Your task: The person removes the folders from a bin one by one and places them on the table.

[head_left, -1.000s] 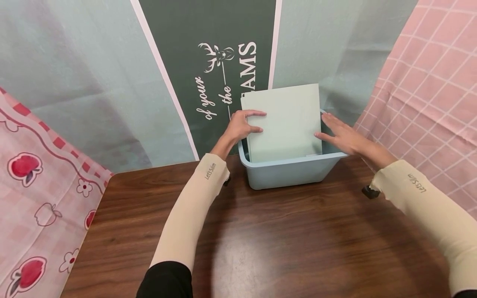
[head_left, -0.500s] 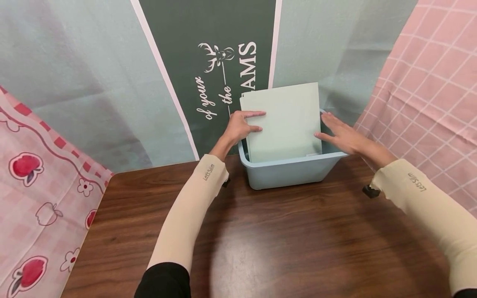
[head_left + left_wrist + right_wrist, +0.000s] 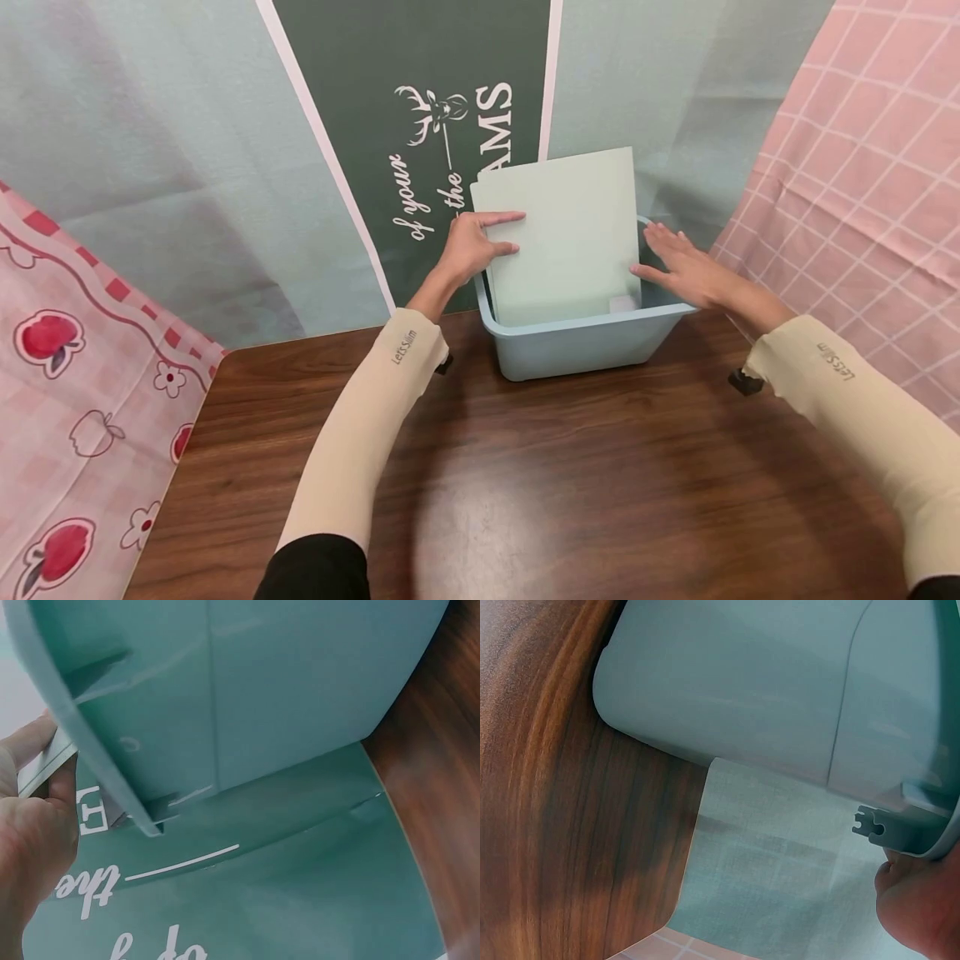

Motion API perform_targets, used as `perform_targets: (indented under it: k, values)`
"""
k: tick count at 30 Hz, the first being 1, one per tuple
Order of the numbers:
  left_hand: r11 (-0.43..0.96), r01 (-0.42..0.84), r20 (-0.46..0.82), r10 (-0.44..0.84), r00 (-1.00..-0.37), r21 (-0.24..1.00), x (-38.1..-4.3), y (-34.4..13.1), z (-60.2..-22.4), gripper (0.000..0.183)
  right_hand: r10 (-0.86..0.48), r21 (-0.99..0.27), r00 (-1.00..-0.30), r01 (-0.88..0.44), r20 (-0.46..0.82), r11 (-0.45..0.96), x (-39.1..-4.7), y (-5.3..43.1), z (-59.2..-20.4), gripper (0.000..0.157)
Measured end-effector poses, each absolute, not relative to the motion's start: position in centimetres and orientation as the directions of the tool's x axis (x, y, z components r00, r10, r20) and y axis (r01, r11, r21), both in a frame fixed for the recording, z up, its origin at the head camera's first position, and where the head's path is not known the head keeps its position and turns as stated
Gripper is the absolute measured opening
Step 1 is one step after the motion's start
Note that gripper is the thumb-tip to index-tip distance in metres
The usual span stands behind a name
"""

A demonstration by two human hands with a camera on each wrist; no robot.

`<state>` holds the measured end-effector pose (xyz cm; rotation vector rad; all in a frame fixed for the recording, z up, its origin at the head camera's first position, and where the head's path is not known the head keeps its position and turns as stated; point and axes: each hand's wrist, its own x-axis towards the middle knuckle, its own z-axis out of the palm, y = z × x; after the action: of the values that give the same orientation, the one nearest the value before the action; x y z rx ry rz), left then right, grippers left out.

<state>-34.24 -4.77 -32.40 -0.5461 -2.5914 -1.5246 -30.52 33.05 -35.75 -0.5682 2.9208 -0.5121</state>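
Several pale green flat boards (image 3: 566, 237) stand stacked and leaning back inside a light blue plastic bin (image 3: 577, 348). A small whitish label (image 3: 622, 304) shows low on the front board, at its right. My left hand (image 3: 468, 246) pinches the stack by its left edge, thumb and index finger on the front face; in the left wrist view, more fingers lie behind the boards (image 3: 46, 761). Over the bin's right side is my right hand (image 3: 686, 268), its fingers straight and its thumb at the boards' right edge. In the right wrist view, only part of this hand (image 3: 922, 904) shows below the rim.
The bin stands at the back of a brown wood-grain table (image 3: 570, 475). Behind it hangs a grey-green printed cloth (image 3: 420, 50). A pink checked cloth (image 3: 877, 167) borders the right, and an apple-patterned cloth (image 3: 90, 375) the left.
My left hand has shifted slightly up and to the left, and the boards have risen a little with it, showing more of the label. My right hand has hardly moved.
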Motion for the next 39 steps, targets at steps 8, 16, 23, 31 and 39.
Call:
perform_targets:
  k: [8,16,23,31,39]
  values:
    - [0.424,0.367,0.282,0.251,-0.926,0.828,-33.6,-5.5,-30.8,0.051,-0.384,-0.331,-0.921,-0.343,-0.065,0.879,-30.7,33.0,-35.7,0.093]
    - [0.425,0.392,0.322,0.229,-0.919,0.816,-33.4,-6.1,-29.3,0.052,-0.389,-0.322,-0.919,-0.349,-0.065,0.88,-30.8,33.0,-35.7,0.092]
    - [0.398,0.395,0.335,0.214,-0.918,0.828,-33.2,-6.6,-28.4,0.053,-0.383,-0.33,-0.922,-0.343,-0.064,0.88,-30.9,32.7,-35.5,0.093]
    - [0.403,0.399,0.351,0.191,-0.917,0.824,-32.6,-7.5,-27.5,0.054,-0.388,-0.324,-0.92,-0.35,-0.06,0.879,-31.0,32.4,-35.6,0.093]
    - [0.353,0.402,0.38,0.135,-0.915,0.845,-32.3,-8.5,-26.8,0.053,-0.394,-0.319,-0.918,-0.358,-0.051,0.877,-31.0,32.1,-35.6,0.093]
